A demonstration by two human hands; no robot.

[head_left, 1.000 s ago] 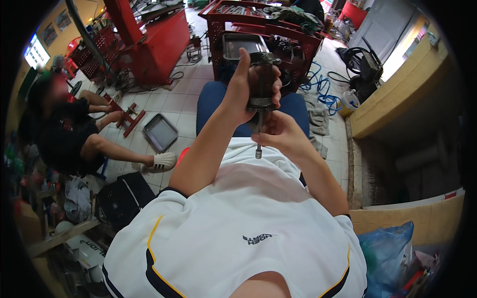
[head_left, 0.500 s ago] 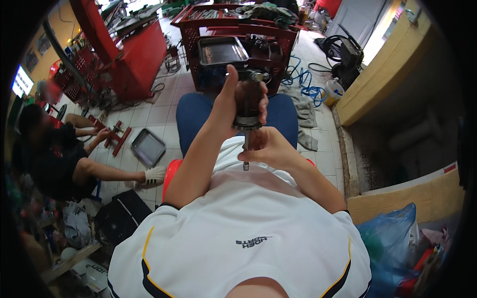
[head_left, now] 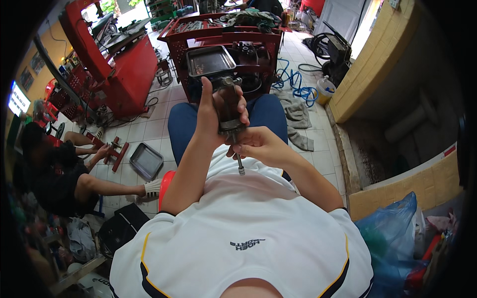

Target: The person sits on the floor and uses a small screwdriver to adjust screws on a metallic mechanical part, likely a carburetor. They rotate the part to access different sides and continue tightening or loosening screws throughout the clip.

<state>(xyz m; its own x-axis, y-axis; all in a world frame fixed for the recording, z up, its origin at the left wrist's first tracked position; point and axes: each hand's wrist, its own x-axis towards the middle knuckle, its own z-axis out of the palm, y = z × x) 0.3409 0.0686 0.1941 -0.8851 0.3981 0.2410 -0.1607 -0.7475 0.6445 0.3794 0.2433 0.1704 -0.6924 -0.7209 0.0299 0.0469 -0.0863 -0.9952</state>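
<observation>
The head view looks steeply down and ahead from above the wearer's white shirt (head_left: 238,208), very close at six o'clock, with left hand (head_left: 206,119) and right hand (head_left: 261,145) near mid-frame. Its fisheye stretches past the red tool cart (head_left: 253,37) at twelve; toward eight, the dim rim seems cluttered.

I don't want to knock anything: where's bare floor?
Bare tiles lie between the floor tray and red machine, and in a narrow strip between the gray rags and curb. Crowded: the red cart, with tools and green cloth.
</observation>
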